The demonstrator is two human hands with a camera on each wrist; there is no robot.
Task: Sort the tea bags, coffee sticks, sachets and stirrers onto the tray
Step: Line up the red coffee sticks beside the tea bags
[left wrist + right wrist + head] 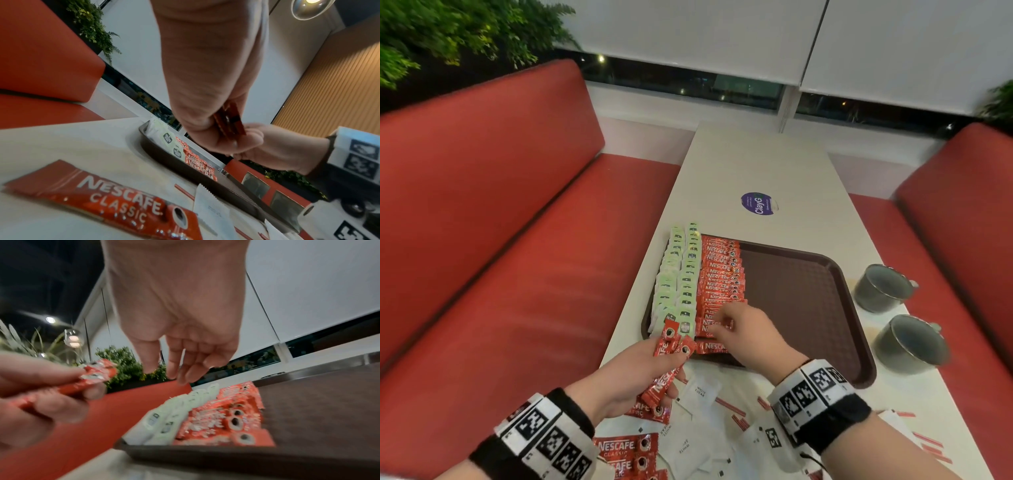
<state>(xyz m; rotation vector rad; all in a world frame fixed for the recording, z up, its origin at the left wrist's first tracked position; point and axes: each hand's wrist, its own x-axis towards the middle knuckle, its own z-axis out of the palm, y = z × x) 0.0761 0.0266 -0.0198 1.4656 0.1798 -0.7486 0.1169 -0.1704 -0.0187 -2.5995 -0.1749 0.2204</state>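
A brown tray [808, 291] lies on the white table. Along its left side are two columns of green tea bags [678, 274], with a column of red Nescafe coffee sticks [719, 274] beside them. My left hand [650, 363] grips a bundle of coffee sticks [671, 353] just off the tray's near left corner; the bundle [230, 120] also shows in the left wrist view. My right hand [726, 318] hovers over the near end of the coffee column. Its fingers [180, 373] hang loosely with nothing between them and the thumb.
Loose coffee sticks [623, 448], white sugar sachets [698, 394] and red-striped stirrers [729, 406] lie scattered on the table in front of the tray. Two grey cups [883, 287] [911, 344] stand to its right. Red benches flank the table.
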